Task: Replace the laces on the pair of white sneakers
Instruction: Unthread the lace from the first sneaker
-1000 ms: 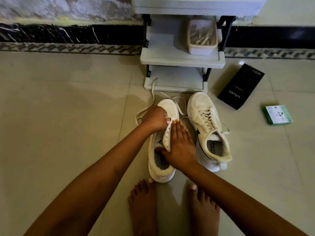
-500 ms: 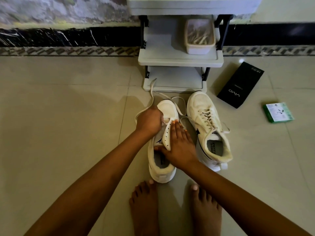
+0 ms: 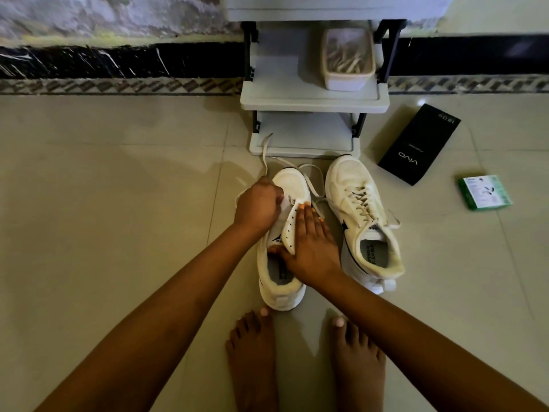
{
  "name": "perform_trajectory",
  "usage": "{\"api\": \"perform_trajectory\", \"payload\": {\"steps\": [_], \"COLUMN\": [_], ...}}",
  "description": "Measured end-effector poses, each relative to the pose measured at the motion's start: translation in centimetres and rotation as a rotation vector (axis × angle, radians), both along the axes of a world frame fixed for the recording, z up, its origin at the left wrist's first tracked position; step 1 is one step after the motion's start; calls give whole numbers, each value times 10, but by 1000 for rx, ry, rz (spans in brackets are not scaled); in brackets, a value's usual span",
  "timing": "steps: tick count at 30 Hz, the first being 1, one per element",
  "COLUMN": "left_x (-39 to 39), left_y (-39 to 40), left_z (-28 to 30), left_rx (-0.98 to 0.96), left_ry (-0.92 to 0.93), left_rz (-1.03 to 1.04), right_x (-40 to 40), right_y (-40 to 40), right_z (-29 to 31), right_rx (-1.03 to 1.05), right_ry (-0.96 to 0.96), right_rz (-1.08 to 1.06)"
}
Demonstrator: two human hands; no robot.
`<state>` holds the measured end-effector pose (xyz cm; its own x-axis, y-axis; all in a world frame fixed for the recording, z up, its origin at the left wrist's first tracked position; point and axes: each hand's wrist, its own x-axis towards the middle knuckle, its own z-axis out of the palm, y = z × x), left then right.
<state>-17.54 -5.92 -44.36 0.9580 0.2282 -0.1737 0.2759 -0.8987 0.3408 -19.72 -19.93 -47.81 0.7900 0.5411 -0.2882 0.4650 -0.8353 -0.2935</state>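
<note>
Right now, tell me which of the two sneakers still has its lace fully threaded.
The right sneaker, nearer the black box: its lace crisscrosses every eyelet. The left sneaker, under both hands, shows bare eyelets, its lace trailing loose by the toe.

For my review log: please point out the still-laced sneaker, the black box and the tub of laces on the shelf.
Laced sneaker [image 3: 363, 203], head view: on its crossed laces.
Black box [image 3: 419, 144], head view: middle of its top face.
Tub of laces [image 3: 348, 81], head view: on its front wall.

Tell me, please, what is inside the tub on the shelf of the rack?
The tub holds a loose heap of pale laces. Its walls hide the lower layers, so how many, and anything beneath them, cannot be seen.
</note>
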Motion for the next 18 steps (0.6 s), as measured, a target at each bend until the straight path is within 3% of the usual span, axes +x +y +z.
{"api": "perform_trajectory", "payload": {"steps": [4, 9, 14, 18], "left_x": [3, 4, -4, 3], "left_y": [0, 1, -2, 1], "left_z": [2, 20, 6, 1], "left_rx": [-23, -320, -105, -56], "left_ry": [7, 13, 24, 56], "left_rz": [-26, -77, -98, -67], "right_x": [2, 3, 2, 3], "right_y": [0, -3, -1, -2], "right_z": [0, 3, 6, 7], "right_rx": [-8, 4, 26, 42], "right_ry": [11, 52, 62, 71], "right_rz": [8, -3, -8, -15]}}
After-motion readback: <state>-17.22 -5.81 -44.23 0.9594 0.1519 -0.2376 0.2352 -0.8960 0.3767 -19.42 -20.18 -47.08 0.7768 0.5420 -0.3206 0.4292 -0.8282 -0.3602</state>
